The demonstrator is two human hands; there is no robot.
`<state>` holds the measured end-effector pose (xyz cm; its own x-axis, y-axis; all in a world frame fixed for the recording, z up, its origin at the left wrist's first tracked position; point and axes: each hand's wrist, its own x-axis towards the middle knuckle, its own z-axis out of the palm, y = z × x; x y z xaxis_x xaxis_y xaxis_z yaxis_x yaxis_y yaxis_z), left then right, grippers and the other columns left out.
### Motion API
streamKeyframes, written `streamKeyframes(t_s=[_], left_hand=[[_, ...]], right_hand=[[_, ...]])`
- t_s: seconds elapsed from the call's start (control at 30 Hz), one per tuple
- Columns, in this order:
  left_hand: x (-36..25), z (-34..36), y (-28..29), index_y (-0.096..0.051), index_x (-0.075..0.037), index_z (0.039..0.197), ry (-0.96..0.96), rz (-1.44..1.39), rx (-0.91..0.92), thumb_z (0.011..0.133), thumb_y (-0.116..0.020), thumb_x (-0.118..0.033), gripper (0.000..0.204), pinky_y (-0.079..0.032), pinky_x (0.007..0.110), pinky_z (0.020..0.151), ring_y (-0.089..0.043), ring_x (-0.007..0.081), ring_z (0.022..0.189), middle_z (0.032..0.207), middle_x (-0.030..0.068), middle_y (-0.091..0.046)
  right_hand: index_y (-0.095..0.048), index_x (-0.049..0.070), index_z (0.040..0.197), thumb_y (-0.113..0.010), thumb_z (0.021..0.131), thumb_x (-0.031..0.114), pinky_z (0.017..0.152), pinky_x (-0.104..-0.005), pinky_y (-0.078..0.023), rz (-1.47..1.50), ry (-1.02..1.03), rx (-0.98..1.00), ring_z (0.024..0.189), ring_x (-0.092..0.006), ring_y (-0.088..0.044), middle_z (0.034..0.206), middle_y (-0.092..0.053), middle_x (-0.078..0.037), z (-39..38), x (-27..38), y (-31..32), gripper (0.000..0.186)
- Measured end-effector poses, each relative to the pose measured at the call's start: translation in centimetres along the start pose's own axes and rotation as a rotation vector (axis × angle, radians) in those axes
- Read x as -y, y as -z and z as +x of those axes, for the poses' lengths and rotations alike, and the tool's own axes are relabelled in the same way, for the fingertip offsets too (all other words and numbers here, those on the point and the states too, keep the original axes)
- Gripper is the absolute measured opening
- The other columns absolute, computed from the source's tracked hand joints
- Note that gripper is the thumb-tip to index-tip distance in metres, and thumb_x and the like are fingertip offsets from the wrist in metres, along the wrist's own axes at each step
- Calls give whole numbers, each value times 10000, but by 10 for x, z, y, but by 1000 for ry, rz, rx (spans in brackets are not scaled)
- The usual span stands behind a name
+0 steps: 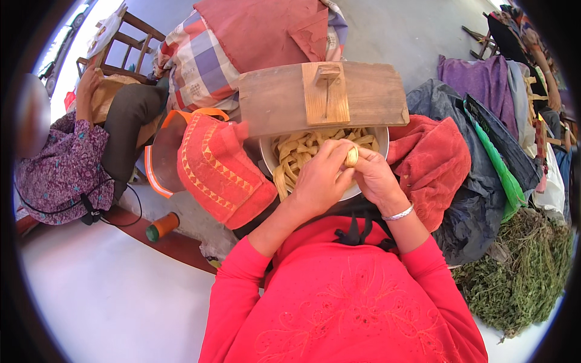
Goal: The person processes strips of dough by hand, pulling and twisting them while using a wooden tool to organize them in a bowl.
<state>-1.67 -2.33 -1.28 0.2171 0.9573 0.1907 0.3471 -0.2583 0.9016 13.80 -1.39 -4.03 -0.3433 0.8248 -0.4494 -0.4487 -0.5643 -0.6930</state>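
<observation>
My left hand and my right hand meet over a metal bowl, fingers closed around a small wound loop of pale tan strip. Many similar flat tan strips lie curled in the bowl, with some draped over its left rim. A wooden board with an upright block and pin lies across the bowl's far side. Red towels flank the bowl, the left one bearing yellow patterned bands. A silver bracelet circles my right wrist.
A seated person is at left beside a wooden chair, near an orange-and-green spool. A cloth-covered bundle lies beyond the board. Dark bags, purple cloth and dried plants fill the right; another person's arm shows there.
</observation>
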Motion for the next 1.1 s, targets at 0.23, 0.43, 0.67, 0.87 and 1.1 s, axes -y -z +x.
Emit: streamKeyframes(t_s=[0.23, 0.43, 0.67, 0.87, 1.1], left_hand=[[20, 15, -16, -560, -6, 988, 186, -33, -89, 908, -550, -108, 130, -472, 348, 650, -589, 249, 716, 846, 106, -585], [27, -12, -4, -542, 0, 966, 661, -871, 14, 942, -542, -112, 115, -438, 253, 633, -501, 86, 704, 759, 38, -540], [21, -11, 32, -564, -34, 939, -24, 122, 29, 872, -624, -30, 90, -460, 311, 629, -590, 228, 713, 825, 108, -580], [17, 17, 20, -567, -34, 911, -42, -25, 78, 861, -617, -47, 72, -462, 331, 628, -595, 281, 710, 811, 126, -595], [30, 26, 38, -594, -5, 943, 357, -460, 279, 932, -574, -69, 68, -431, 216, 651, -499, 58, 746, 789, -34, -560]], right_hand=[[-653, -53, 904, -656, 794, -70, 847, -257, -452, -772, 693, -198, 979, -165, -551, 1170, -537, -93, 6, -2, -1, 111], [-674, -42, 900, -673, 799, -65, 846, -255, -449, -566, 797, -278, 942, -138, -542, 1138, -545, -73, 4, 5, -4, 104], [-625, 32, 1168, -688, 829, 80, 932, -284, -427, -662, 584, -157, 1159, -163, -523, 1303, -535, -116, 1, 36, 10, 348], [-669, -17, 985, -700, 825, 97, 688, -239, -507, -977, 145, 286, 751, -117, -639, 802, -674, -28, 17, 72, -5, 199], [-690, -10, 948, -694, 846, 75, 581, -203, -491, -715, -177, 209, 625, -69, -601, 767, -661, -26, 21, 99, 13, 133]])
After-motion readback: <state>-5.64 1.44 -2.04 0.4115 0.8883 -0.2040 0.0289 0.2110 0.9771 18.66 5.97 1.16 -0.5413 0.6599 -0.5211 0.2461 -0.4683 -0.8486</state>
